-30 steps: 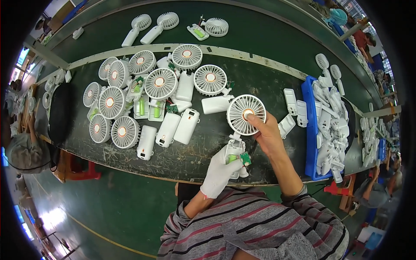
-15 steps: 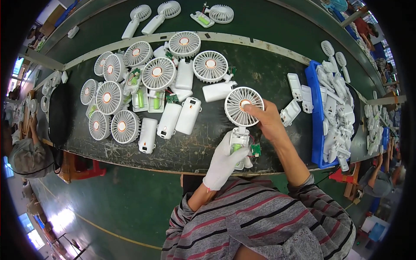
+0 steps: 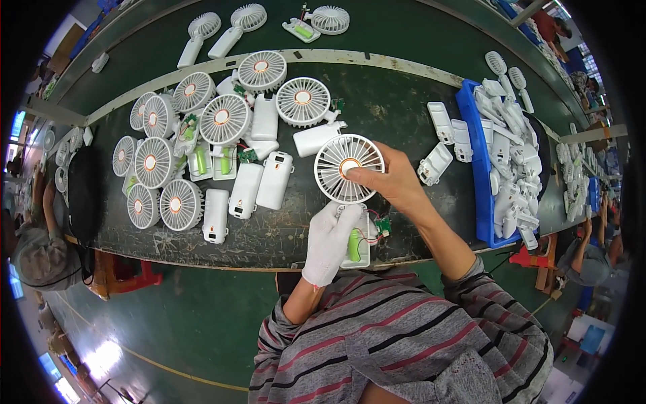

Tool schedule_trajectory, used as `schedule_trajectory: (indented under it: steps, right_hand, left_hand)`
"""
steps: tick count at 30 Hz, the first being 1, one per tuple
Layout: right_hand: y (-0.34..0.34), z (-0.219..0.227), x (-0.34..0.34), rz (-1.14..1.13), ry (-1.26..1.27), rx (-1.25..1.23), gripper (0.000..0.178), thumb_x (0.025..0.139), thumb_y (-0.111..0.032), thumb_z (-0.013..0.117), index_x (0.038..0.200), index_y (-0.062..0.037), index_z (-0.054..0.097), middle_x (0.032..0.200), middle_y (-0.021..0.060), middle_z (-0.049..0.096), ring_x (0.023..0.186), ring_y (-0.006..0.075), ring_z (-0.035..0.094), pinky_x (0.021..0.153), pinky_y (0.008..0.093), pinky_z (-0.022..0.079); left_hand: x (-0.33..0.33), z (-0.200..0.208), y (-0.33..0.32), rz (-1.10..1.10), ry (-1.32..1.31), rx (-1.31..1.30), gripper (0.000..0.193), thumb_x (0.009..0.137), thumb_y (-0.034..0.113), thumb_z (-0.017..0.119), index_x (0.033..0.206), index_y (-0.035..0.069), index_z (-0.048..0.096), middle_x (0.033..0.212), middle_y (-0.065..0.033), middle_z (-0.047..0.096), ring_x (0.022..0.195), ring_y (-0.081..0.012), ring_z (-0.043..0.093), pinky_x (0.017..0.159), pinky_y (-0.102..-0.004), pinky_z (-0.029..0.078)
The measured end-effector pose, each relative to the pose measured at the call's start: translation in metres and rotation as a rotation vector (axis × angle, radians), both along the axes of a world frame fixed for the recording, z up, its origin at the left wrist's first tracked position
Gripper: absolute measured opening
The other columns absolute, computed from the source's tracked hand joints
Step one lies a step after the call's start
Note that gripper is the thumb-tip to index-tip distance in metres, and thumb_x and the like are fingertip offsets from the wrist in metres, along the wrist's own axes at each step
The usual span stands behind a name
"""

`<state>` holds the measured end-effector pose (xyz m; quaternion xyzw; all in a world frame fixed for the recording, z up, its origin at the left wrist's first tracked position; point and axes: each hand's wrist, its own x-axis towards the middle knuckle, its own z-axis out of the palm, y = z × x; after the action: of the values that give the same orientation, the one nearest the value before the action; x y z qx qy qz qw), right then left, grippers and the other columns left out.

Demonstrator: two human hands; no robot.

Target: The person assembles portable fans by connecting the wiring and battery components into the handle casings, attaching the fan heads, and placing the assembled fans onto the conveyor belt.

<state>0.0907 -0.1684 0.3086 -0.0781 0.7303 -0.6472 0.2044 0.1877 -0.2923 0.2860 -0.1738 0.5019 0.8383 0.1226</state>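
Item: one small white handheld fan [image 3: 349,168], round grille head uppermost, its open handle [image 3: 356,239] lying at the near edge of the dark green workbench [image 3: 404,101].

My left hand [image 3: 330,242], in a white glove, is closed around the handle from the left; a green battery cell [image 3: 354,245] and red wires show in the handle's open half just beside my gloved fingers.

My right hand [image 3: 393,182], bare, rests on the right side of the grille, thumb and forefinger pressed together at the fan's orange centre (whether they pinch a part there or only press on it, I cannot tell).

Nearby stock, to my left: a cluster of finished fans [image 3: 195,141], grilles up, and several white handle bodies [image 3: 259,182] lying flat, a few open with green cells showing.

To my right: a blue tray [image 3: 479,175] heaped with white plastic shells, and three loose shells [image 3: 444,145] on the bench between the tray and my right hand.

Far side of the bench, beyond a pale rail: three more fans [image 3: 229,27] and an opened handle.

Clothing: striped grey-and-red sleeves.
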Motion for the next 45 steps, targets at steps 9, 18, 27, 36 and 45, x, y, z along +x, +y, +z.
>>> schedule_trajectory:
  steps: [9, 18, 27, 36, 45]
  right_hand:
    - [0.044, -0.010, 0.030, 0.116, 0.212, -0.030, 0.045, 0.078, 0.009, 0.057, 0.121, -0.0051, 0.052, 0.107, 0.0083, 0.057, 0.094, 0.0144, 0.057, 0.079, 0.0255, 0.047]
    - [0.046, -0.005, 0.028, 0.157, -0.053, -0.149, 0.010, 0.083, -0.003, 0.064, 0.092, -0.0023, 0.059, 0.081, 0.0014, 0.059, 0.063, 0.0019, 0.049, 0.053, 0.0164, 0.037]
    - [0.051, -0.011, 0.019, 0.110, -0.557, -0.452, 0.019, 0.089, -0.007, 0.056, 0.108, -0.0024, 0.054, 0.077, -0.0026, 0.050, 0.063, 0.0025, 0.044, 0.056, 0.0167, 0.033]
    - [0.042, -0.027, 0.031, -0.020, 0.426, 0.214, 0.030, 0.071, 0.006, 0.060, 0.100, 0.0003, 0.059, 0.077, 0.0064, 0.055, 0.066, 0.0127, 0.052, 0.064, 0.0248, 0.043]
    - [0.028, -0.039, 0.018, -0.141, 0.780, 0.217, 0.017, 0.069, 0.011, 0.057, 0.084, 0.0048, 0.056, 0.086, 0.0114, 0.056, 0.074, 0.0215, 0.054, 0.064, 0.0277, 0.044]
  left_hand:
    - [-0.012, -0.020, -0.004, -0.021, -0.077, 0.520, 0.034, 0.095, 0.034, 0.048, 0.103, 0.001, 0.051, 0.082, -0.0090, 0.056, 0.062, -0.0169, 0.060, 0.051, -0.0305, 0.054]
    - [-0.011, -0.016, 0.011, -0.073, -0.180, 0.339, 0.030, 0.097, 0.028, 0.045, 0.103, -0.001, 0.049, 0.083, -0.0152, 0.062, 0.062, -0.0202, 0.063, 0.056, -0.0309, 0.055]
    - [-0.015, -0.027, 0.012, -0.092, -0.121, 0.474, 0.030, 0.096, 0.024, 0.046, 0.106, -0.003, 0.050, 0.087, -0.0152, 0.062, 0.076, -0.0228, 0.065, 0.066, -0.0351, 0.056]
    - [-0.018, -0.039, 0.018, -0.046, -0.109, 0.487, 0.024, 0.093, 0.021, 0.052, 0.104, -0.001, 0.052, 0.087, -0.0112, 0.060, 0.075, -0.0258, 0.066, 0.065, -0.0356, 0.056]
    - [-0.049, -0.059, 0.015, 0.008, 0.054, 0.451, 0.008, 0.084, 0.008, 0.053, 0.082, 0.002, 0.057, 0.069, -0.0089, 0.059, 0.059, -0.0202, 0.061, 0.053, -0.0335, 0.051]
